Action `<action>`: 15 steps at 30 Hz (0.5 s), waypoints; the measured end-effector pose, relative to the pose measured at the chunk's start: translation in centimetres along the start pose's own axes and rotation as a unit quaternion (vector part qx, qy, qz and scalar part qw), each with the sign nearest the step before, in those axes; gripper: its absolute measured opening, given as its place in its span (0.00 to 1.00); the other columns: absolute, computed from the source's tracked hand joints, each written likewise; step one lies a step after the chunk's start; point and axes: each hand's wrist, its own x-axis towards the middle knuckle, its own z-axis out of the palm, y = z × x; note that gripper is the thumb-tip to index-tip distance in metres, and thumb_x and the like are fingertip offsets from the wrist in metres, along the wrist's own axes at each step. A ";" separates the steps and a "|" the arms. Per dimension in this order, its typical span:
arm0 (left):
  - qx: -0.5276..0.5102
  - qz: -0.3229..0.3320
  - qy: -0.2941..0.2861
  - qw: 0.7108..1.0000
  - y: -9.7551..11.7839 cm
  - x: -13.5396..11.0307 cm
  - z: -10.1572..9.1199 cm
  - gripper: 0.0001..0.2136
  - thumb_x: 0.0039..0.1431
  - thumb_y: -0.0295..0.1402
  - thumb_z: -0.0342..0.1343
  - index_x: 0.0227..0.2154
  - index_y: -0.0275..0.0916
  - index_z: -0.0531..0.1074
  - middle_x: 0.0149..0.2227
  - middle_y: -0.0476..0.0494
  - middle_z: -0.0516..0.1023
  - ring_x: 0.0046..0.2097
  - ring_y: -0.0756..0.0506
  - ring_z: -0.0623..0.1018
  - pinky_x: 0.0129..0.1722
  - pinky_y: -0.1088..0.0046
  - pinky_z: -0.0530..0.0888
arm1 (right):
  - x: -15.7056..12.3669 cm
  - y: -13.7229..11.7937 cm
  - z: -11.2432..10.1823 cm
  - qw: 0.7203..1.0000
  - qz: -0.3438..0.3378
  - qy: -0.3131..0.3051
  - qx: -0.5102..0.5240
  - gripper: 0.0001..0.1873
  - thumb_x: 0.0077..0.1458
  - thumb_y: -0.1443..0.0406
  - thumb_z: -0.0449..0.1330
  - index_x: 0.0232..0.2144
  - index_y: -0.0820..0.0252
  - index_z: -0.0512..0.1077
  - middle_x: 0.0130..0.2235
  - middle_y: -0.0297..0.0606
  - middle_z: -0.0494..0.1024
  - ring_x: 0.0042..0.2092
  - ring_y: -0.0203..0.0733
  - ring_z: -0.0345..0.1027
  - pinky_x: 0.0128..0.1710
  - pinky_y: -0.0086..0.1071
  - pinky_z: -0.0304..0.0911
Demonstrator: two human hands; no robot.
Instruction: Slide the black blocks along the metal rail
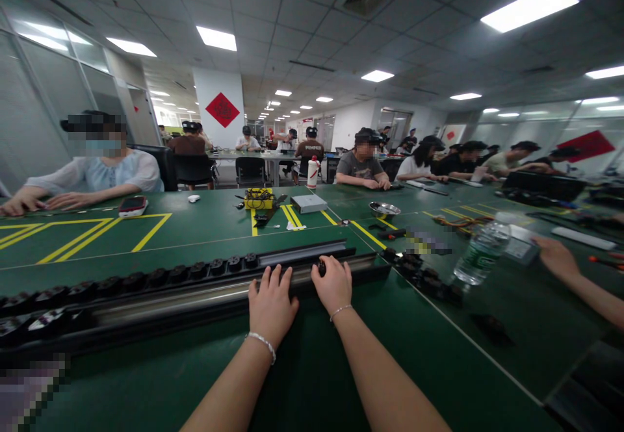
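Observation:
A long black channel rail [170, 303] with a shiny inner strip runs across the green table in front of me. My left hand [273, 302] lies over this rail with its fingers stretched out and apart, holding nothing. Just to its right, my right hand [335, 286] has thumb and fingers closed around a small black round part [322, 267] above the rail's right portion. Behind, a second channel rail [314, 250] carries a row of similar black round parts [197, 270]. A few more black parts [49, 320] sit at the near rail's left end.
Loose black parts [429, 279] lie right of the rails, near a water bottle [482, 250]. A co-worker's hand [558, 260] reaches in there. Farther back are a metal bowl [385, 210], a grey box [309, 204], a yellow box [258, 199] and a phone [132, 206].

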 end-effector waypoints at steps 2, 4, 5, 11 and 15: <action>0.000 -0.003 -0.004 1.000 0.0 0.0 -0.1 0.27 0.49 0.37 0.49 0.56 0.47 0.57 0.60 0.44 0.59 0.61 0.39 0.55 0.56 0.51 0.52 | 0.0 0.1 0.1 1.000 0.000 -0.002 -0.004 0.17 0.51 0.60 0.51 0.41 0.59 0.71 0.44 0.42 0.75 0.52 0.44 0.62 0.57 0.41 0.40; -0.001 -0.003 -0.006 1.000 0.0 0.0 -0.2 0.27 0.50 0.37 0.48 0.56 0.47 0.57 0.60 0.44 0.59 0.61 0.39 0.54 0.56 0.51 0.52 | 0.0 0.1 0.1 1.000 0.002 -0.002 -0.009 0.17 0.52 0.60 0.51 0.41 0.59 0.72 0.44 0.42 0.75 0.53 0.44 0.61 0.57 0.41 0.40; -0.003 -0.002 -0.006 1.000 0.1 0.0 -0.3 0.27 0.50 0.37 0.48 0.56 0.47 0.57 0.60 0.44 0.59 0.61 0.39 0.54 0.56 0.52 0.52 | 0.0 0.1 0.1 1.000 0.002 -0.001 -0.012 0.17 0.52 0.60 0.51 0.41 0.59 0.72 0.45 0.42 0.75 0.53 0.44 0.61 0.57 0.42 0.40; -0.003 -0.005 -0.014 1.000 0.2 -0.1 -0.5 0.27 0.50 0.36 0.48 0.56 0.47 0.57 0.60 0.44 0.58 0.61 0.39 0.54 0.57 0.52 0.52 | 0.0 0.1 0.0 1.000 0.002 -0.008 -0.027 0.16 0.52 0.60 0.51 0.40 0.58 0.72 0.48 0.41 0.73 0.55 0.47 0.59 0.57 0.42 0.42; -0.001 -0.007 -0.018 1.000 0.2 0.0 -0.6 0.27 0.50 0.36 0.49 0.56 0.47 0.57 0.61 0.44 0.58 0.61 0.39 0.54 0.57 0.52 0.52 | 0.1 0.0 0.0 0.999 0.006 -0.014 -0.031 0.19 0.52 0.60 0.51 0.43 0.60 0.71 0.46 0.43 0.74 0.55 0.47 0.59 0.57 0.42 0.42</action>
